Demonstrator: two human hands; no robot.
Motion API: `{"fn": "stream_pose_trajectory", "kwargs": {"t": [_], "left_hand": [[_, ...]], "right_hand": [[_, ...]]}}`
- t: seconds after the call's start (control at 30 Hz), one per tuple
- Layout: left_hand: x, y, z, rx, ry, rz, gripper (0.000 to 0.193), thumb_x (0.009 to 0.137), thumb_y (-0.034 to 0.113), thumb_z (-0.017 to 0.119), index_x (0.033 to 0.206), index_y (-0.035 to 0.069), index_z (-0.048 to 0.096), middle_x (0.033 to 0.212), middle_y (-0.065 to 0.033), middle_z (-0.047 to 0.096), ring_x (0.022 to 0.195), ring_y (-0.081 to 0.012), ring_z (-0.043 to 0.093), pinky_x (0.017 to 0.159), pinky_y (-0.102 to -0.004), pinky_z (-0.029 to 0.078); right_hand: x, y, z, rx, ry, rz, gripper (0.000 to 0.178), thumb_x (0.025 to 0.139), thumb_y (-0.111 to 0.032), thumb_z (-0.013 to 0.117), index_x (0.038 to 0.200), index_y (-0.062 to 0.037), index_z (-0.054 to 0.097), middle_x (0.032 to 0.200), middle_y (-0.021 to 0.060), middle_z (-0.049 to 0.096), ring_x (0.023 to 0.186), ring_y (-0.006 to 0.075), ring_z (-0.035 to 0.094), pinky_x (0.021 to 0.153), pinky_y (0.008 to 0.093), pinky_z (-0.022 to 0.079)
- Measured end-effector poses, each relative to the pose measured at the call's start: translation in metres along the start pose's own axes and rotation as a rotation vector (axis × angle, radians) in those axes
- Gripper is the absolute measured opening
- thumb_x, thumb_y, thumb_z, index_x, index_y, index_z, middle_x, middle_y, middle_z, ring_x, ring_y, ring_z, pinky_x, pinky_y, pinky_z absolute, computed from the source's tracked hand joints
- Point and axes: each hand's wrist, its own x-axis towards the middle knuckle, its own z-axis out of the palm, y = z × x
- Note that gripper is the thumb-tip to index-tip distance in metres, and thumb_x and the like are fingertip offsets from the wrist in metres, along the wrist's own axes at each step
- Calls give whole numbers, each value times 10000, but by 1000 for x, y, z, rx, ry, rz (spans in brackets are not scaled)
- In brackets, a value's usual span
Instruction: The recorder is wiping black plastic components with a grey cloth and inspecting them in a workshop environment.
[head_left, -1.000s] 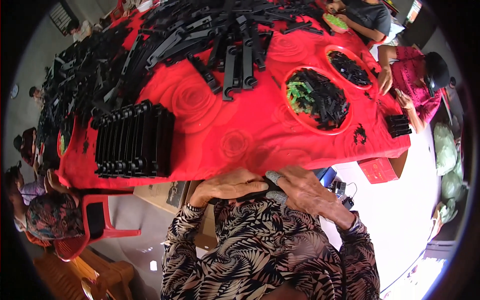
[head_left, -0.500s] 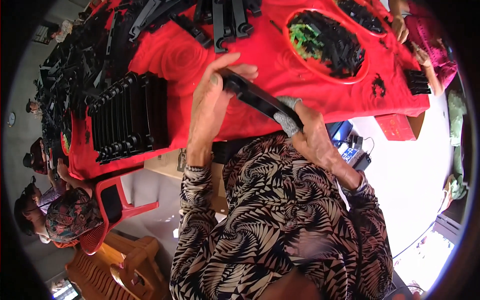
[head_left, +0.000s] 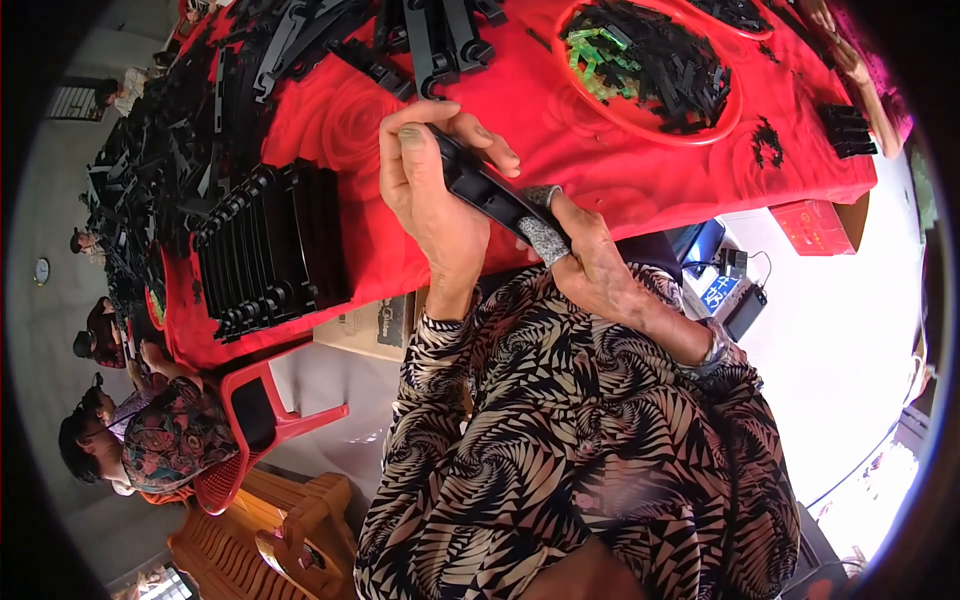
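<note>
Between my hands, over the near edge of the table, I hold a long black plastic part at a slant. My left hand grips its upper end, thumb on the near side and fingers behind. At the lower end my right hand pinches it, with grey wrappings on the thumb and a finger. To the left, a neat row of similar black parts lies on the red tablecloth. More long black parts lie beyond my left hand.
A large heap of black parts covers the table's left side. A red basin of small black and green pieces stands at the far right. People sit at both sides. A red chair, a wooden bench and a cardboard box are below the table.
My left thumb and fingers have closed further round the part's upper end. My right hand has shifted slightly left with it. The whole view has tilted a little.
</note>
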Motion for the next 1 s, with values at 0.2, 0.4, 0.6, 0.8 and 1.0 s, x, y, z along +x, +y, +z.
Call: {"fn": "stream_pose_trajectory", "kwargs": {"t": [0.2,0.4,0.6,0.8,1.0], "left_hand": [[-12,-9,3,25,147,-109,284,1031,296,442,991,19,490,720,-107,555,559,-210,584,512,-327,510],[-12,-14,2,37,124,-119,248,1030,256,444,977,20,498,719,-96,563,537,-183,568,492,-296,491],[-27,-17,7,179,-13,-113,257,1015,257,448,980,11,514,748,-105,561,506,-177,532,493,-287,442],[-39,-22,10,290,-78,-44,151,992,140,486,971,-7,513,735,-90,588,526,-130,539,508,-249,435],[-43,-24,13,221,-56,-90,98,945,85,580,956,-3,537,703,-51,597,552,-85,569,521,-231,459]], "right_hand": [[-6,7,6,98,13,86,353,705,87,487,1055,44,488,651,239,499,600,442,528,523,418,427],[-10,26,15,88,51,78,228,791,46,543,1012,35,487,642,215,490,582,425,477,517,406,414],[2,2,17,128,77,123,196,927,-117,582,1040,26,511,706,209,555,603,264,533,571,393,445],[-10,14,17,420,22,183,315,907,-3,483,1212,36,547,1052,46,640,1037,91,539,913,273,446],[-16,15,28,604,176,183,274,963,-36,474,1215,23,562,1109,27,616,1077,103,536,961,281,425]]}}
